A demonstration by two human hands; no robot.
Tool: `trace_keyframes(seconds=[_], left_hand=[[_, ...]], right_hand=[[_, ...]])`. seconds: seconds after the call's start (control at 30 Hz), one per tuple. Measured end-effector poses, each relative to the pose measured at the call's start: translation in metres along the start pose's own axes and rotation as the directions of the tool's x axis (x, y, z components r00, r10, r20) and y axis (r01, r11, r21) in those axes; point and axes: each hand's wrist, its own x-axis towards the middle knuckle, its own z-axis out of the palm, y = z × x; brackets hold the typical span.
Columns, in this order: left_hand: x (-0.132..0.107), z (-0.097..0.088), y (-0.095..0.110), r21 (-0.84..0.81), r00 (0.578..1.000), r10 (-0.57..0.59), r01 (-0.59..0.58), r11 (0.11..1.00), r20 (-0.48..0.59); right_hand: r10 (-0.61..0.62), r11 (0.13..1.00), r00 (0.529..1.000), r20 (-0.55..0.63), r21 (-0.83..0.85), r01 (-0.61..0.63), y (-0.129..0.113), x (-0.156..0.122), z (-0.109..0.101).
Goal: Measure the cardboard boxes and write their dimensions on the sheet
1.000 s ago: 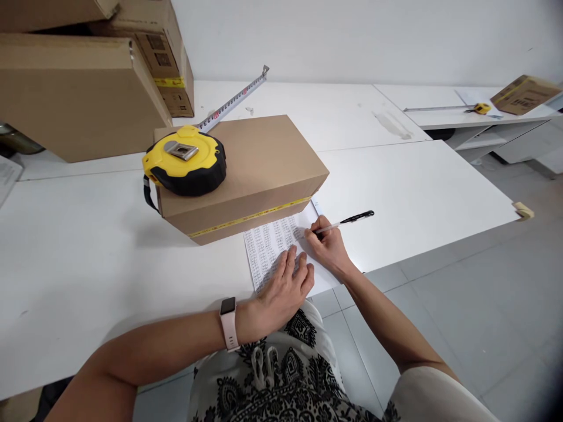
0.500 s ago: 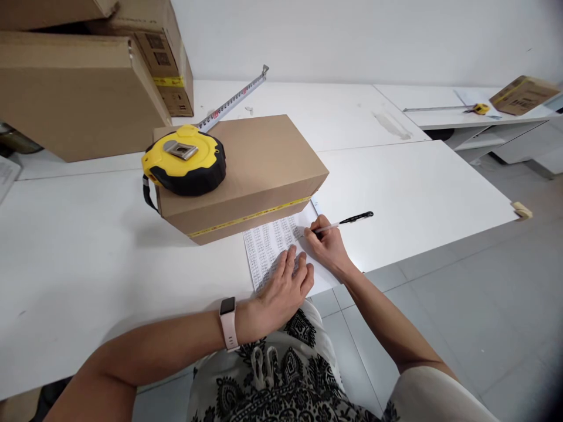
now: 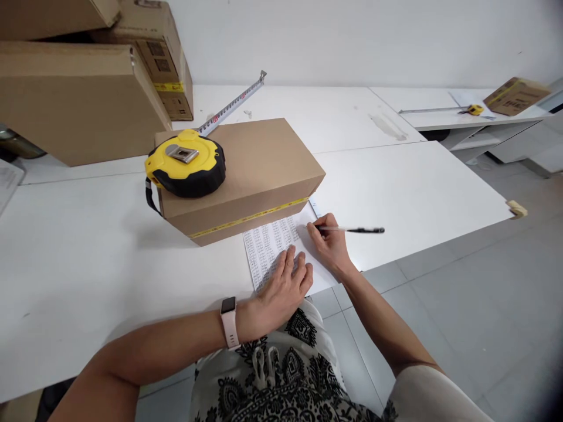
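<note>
While the pen (image 3: pixel 352 230) pointed toward 2 o'clock half a second ago, it now lies almost level, its black cap end aimed at 3 o'clock and its tip at the upper right corner of the sheet (image 3: pixel 268 243). That flatter tilt, with the tip hardly moved, suggests the hand is between figures rather than partway through a stroke, though the tip itself is too small to tell whether it touches the paper. The right hand (image 3: pixel 328 246) is closed around the pen in a writing grip, just at 3 o'clock of the printed columns. The left hand (image 3: pixel 284 287) lies flat and relaxed, fingers spread on the lower part of the sheet, pinning it as before; a pale watch (image 3: pixel 229 321) sits on that wrist.

At 11 o'clock of the sheet, touching and covering its top edge, stands 1 cardboard box (image 3: pixel 246 170) with a yellow strip round it. On its left end rests a yellow and black tape measure (image 3: pixel 185 164), its blade (image 3: pixel 233 104) run out toward 1 o'clock. Neither has shifted. All of this stands on the white table (image 3: pixel 417 187). Larger stacked cartons (image 3: pixel 79 99) fill the 10 o'clock corner, and well apart at 2 o'clock lie a second tape measure (image 3: pixel 474 109) and another box (image 3: pixel 514 95).
</note>
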Motion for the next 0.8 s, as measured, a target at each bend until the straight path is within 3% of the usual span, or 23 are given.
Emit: trace_keyframes(seconds=[0.1,0.2,0.3,0.37,0.43,0.47,0.53,0.57,0.63,0.7,0.73,0.8], left_hand=[[-0.002,-0.003,-0.001,-0.003,1.0,0.014,-0.014,1.0,0.015],[-0.003,-0.009,-0.002,-0.093,1.0,-0.005,0.004,0.996,-0.008],[-0.002,-0.021,-0.013,-0.192,0.988,-0.039,0.01,0.981,-0.151],[-0.002,-0.037,-0.033,-0.202,0.947,-0.117,0.057,0.978,-0.299],[-0.002,-0.06,-0.062,-0.207,0.839,-0.298,0.226,0.952,-0.455],[-0.003,-0.072,-0.079,-0.227,0.749,-0.414,0.347,0.91,-0.517],[-0.005,-0.093,-0.116,-0.298,0.527,-0.592,0.54,0.787,-0.61],[-0.006,-0.1,-0.132,-0.346,0.459,-0.664,0.599,0.722,-0.591],[-0.007,-0.109,-0.16,-0.44,0.407,-0.8,0.678,0.588,-0.441],[-0.007,-0.11,-0.175,-0.5,0.4,-0.875,0.719,0.483,-0.271],[-0.006,-0.109,-0.179,-0.522,0.389,-0.893,0.725,0.448,-0.226],[-0.005,-0.107,-0.178,-0.574,0.34,-0.91,0.707,0.413,-0.236]], right_hand=[[-0.136,0.972,0.991,0.012,-0.191,0.136,0.006,-0.003,-0.009],[-0.244,0.867,0.966,0.085,-0.428,0.257,0.015,-0.003,-0.016],[-0.29,0.778,0.952,0.102,-0.554,0.296,0.024,-0.001,-0.014],[-0.316,0.749,0.943,0.104,-0.583,0.315,0.029,0.001,-0.011],[-0.342,0.732,0.934,0.101,-0.594,0.333,0.032,0.002,-0.008],[-0.355,0.726,0.93,0.097,-0.598,0.339,0.034,0.002,-0.007],[-0.376,0.72,0.923,0.08,-0.602,0.345,0.036,0.003,-0.006],[-0.384,0.718,0.92,0.071,-0.603,0.347,0.037,0.003,-0.006],[-0.398,0.719,0.916,0.055,-0.601,0.349,0.038,0.004,-0.004],[-0.404,0.723,0.914,0.047,-0.596,0.35,0.038,0.005,-0.003],[-0.403,0.726,0.914,0.044,-0.593,0.348,0.038,0.005,-0.003],[-0.395,0.737,0.918,0.041,-0.583,0.343,0.036,0.005,-0.002]])
